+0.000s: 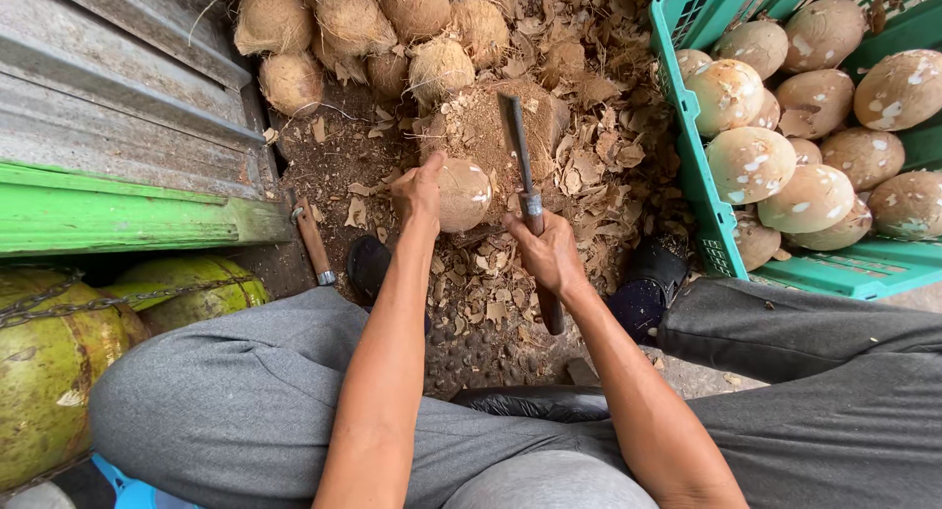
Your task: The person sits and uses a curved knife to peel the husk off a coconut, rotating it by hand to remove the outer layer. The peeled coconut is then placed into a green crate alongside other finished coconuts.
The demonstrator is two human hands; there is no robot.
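both hands are closed on something: the left hand (420, 190) is cupped around a pale, partly peeled coconut (461, 193), and the right hand (549, 254) is clamped on the wooden handle of a cleaver (517, 151), whose dark blade is pointed away from the body and raised just beside the coconut's right flank. the coconut is steadied on a low mound of shavings (491, 126), seemingly so that it is kept from rolling while the blade is worked against its shell; the fingers are kept on the far left side, away from the edge. the hands are held close together but not touching, between the knees of a seated person in grey trousers (235, 401), with dark shoes (648, 283) planted to either side of the work spot. brown chips of husk (599, 165) are scattered over the ground around the mound. unpeeled, fibrous coconuts (343, 28) are heaped at the top, within reach. a green plastic crate (692, 146) at the right is filled with peeled, pale coconuts (751, 160). a second tool with a wooden handle (312, 239) is laid on the ground at the left, beside a green-edged board (128, 214), and large green coconuts (59, 362) bound by a chain are seen at the lower left
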